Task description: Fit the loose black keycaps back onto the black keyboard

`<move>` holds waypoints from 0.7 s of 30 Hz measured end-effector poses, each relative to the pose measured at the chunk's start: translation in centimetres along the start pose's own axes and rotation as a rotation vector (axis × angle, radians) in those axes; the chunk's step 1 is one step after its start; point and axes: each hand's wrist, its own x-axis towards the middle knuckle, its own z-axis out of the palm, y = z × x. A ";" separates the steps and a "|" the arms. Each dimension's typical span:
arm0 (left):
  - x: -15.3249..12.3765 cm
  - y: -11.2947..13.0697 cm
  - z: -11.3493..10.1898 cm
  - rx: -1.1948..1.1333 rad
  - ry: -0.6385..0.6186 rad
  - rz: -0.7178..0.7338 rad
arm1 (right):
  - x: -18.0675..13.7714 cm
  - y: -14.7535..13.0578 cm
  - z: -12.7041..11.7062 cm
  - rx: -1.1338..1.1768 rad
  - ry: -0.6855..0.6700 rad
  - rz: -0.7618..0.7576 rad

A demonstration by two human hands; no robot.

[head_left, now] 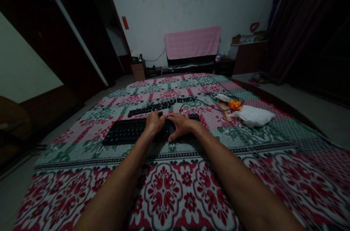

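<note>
I see a bed [273,172] under a red, green and white floral cover. A black keyboard [123,131] lies on it near the middle, a second keyboard [161,106] just behind. To the right lie a black cable [203,105], an orange thing [235,104] and a white cloth [254,115]

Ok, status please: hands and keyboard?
Left hand and right hand resting on near keyboard. Second keyboard behind. Nothing blocking.

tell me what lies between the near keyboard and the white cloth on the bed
Only bare patterned bedspread lies between the near keyboard and the white cloth, as the head view shows.
</note>
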 end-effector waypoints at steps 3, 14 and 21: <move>0.2 -0.5 0.5 -0.030 0.018 0.003 | 0.1 0.1 0.1 -0.003 0.001 -0.003; -0.5 1.6 -1.1 0.157 -0.052 0.043 | 0.1 0.3 0.1 -0.023 -0.031 0.073; -1.5 2.7 -0.9 0.319 0.035 0.091 | -0.1 0.3 0.0 0.011 -0.032 0.058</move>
